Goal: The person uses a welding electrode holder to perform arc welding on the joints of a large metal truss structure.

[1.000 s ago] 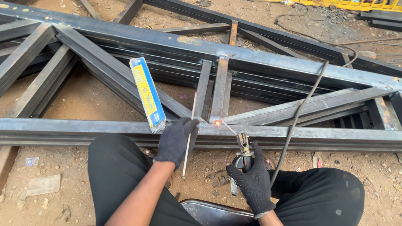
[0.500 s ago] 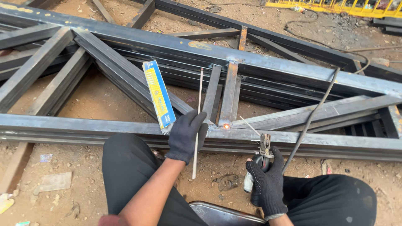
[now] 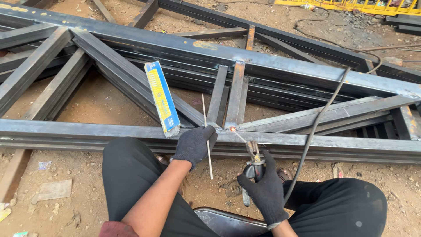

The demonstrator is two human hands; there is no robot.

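Right hand (image 3: 263, 193), black glove, fingers clenched around the holder (image 3: 253, 159). Cable (image 3: 315, 127) runs from beside that hand, up and away over the truss (image 3: 307, 141). Short rod (image 3: 240, 137) is clamped in the holder, angled up-left from the fingers; its tip sits at a small glowing spot (image 3: 231, 129) on the near rail, at the foot of the upright (image 3: 236, 94).

Left hand (image 3: 195, 144), also gloved, rests on the same rail just left of that spot. Fingers grasp a spare rod (image 3: 207, 136), which stands near vertical, sticking out above and below the fist.

Just left of the left fingers: a blue and yellow box (image 3: 162, 97), leaning on the diagonal bar, bottom end open on the rail.

Beyond both hands: the upright and a second one beside it join the near rail to the far rail. Diagonals fan out either side.

Past the truss: dirt ground, loose cable, yellow frame (image 3: 351, 5) at the far edge.

Knees in black trousers flank both hands, nearest the camera.
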